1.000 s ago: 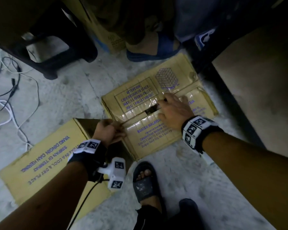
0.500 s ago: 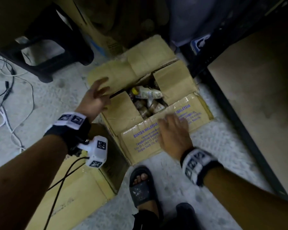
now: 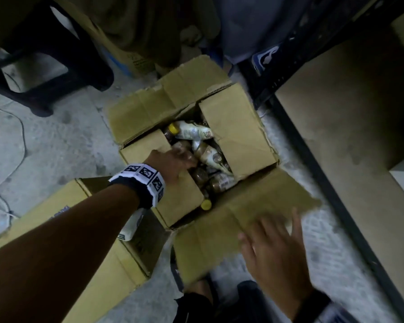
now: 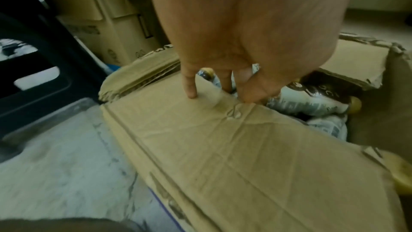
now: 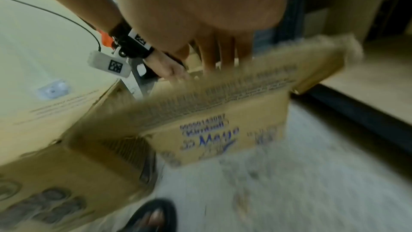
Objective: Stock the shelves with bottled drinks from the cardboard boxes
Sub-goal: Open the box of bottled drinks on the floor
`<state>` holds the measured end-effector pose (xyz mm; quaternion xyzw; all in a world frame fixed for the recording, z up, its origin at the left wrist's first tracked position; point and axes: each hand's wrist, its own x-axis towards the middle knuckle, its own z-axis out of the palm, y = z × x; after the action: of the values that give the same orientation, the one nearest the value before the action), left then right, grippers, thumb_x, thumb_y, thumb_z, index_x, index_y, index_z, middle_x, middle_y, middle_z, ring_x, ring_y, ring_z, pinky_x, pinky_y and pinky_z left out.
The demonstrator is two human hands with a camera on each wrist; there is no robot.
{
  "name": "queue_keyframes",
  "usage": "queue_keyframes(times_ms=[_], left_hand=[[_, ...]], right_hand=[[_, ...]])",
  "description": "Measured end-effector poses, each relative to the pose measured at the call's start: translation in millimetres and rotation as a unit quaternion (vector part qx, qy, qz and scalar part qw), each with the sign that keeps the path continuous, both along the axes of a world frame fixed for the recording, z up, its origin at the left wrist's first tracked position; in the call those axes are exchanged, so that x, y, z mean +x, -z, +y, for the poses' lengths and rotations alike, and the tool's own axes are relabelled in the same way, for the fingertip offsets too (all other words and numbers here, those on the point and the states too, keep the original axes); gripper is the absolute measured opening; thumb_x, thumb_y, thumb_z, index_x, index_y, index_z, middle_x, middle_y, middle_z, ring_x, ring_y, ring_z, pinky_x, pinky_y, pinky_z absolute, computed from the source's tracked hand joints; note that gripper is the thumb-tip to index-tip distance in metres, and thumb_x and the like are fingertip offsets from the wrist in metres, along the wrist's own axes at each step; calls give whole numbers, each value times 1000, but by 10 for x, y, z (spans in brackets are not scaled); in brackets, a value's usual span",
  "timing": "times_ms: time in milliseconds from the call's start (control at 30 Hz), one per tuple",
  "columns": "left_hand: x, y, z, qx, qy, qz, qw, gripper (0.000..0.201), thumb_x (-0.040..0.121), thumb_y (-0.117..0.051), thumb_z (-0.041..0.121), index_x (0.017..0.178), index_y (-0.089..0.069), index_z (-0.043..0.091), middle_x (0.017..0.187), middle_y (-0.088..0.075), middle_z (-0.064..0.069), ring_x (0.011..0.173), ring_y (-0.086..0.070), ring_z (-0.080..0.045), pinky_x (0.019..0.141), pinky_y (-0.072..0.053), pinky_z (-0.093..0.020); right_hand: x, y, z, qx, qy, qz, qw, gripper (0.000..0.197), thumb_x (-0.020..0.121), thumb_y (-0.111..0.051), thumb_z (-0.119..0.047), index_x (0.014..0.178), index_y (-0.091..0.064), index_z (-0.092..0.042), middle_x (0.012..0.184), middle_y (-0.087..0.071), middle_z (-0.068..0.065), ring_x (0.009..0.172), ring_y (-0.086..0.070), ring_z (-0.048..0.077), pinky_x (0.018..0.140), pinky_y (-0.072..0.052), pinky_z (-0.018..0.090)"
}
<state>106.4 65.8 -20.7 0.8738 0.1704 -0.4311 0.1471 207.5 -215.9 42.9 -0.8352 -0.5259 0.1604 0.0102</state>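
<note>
An open cardboard box [image 3: 238,127] stands on the floor with all its flaps folded out. Inside lie several bottled drinks [image 3: 191,132] with pale labels and yellow caps, also seen in the left wrist view as bottles [image 4: 307,105]. My left hand [image 3: 173,162] reaches over the left flap [image 4: 223,147], one fingertip on the cardboard and the others hanging past its edge above the bottles; it holds nothing I can see. My right hand [image 3: 273,248], blurred, is spread flat over the near flap. In the right wrist view the right hand [image 5: 218,55] sits at that flap's edge.
A second cardboard box [image 3: 44,220] lies left of my arm. A black stool [image 3: 44,66] and loose cables [image 3: 9,136] are further left. The dark shelf frame [image 3: 336,183] and its brown board [image 3: 348,101] run along the right. My sandalled foot [image 3: 196,287] is beside the box.
The box was closed a second ago and now stands open. My left hand moved from the far flap to the left flap's edge. My right hand drew back towards me over the near flap.
</note>
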Motion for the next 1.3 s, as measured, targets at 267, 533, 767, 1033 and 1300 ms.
queue_keyframes(times_ms=[267,533,767,1033,1300], left_hand=[[-82,-459,-225,113,-215,-177,954,24,87,-49,30,109,-60,27,99,-65,-4,108,-52,-27,91,-35,-43],[-1163,-673,-662,70,-306,-105,944,28,83,-50,25,105,-68,22,105,-66,-3,103,-49,-29,81,-46,-42],[-1254,-457,-558,37,-383,-87,919,36,78,-52,16,109,-66,28,109,-64,-3,112,-49,-28,90,-47,-49],[-1053,-363,-703,156,-457,-58,874,24,85,-56,33,106,-62,25,87,-67,-5,93,-63,-29,112,-13,-60],[-977,-294,-969,77,-447,-74,888,43,78,-47,45,118,-41,32,128,-50,-6,120,-49,-30,99,-31,-70]], right_hand=[[-84,565,286,-63,27,186,980,45,86,-39,-25,115,-65,-3,111,-65,15,103,-62,32,86,-55,38],[147,756,1383,-152,117,233,953,62,91,-53,-26,148,-31,-13,147,-38,16,134,-39,36,107,-38,46],[947,615,1480,-54,231,45,970,81,88,-66,-33,150,-22,-3,159,-9,22,147,-9,38,116,-17,58],[1111,989,1577,-143,220,34,964,90,84,-69,-8,149,-8,7,156,-13,27,143,-19,41,116,-27,44],[1180,894,1647,-226,186,32,956,69,90,-60,-1,145,-20,13,147,-31,32,136,-36,41,107,-38,42]])
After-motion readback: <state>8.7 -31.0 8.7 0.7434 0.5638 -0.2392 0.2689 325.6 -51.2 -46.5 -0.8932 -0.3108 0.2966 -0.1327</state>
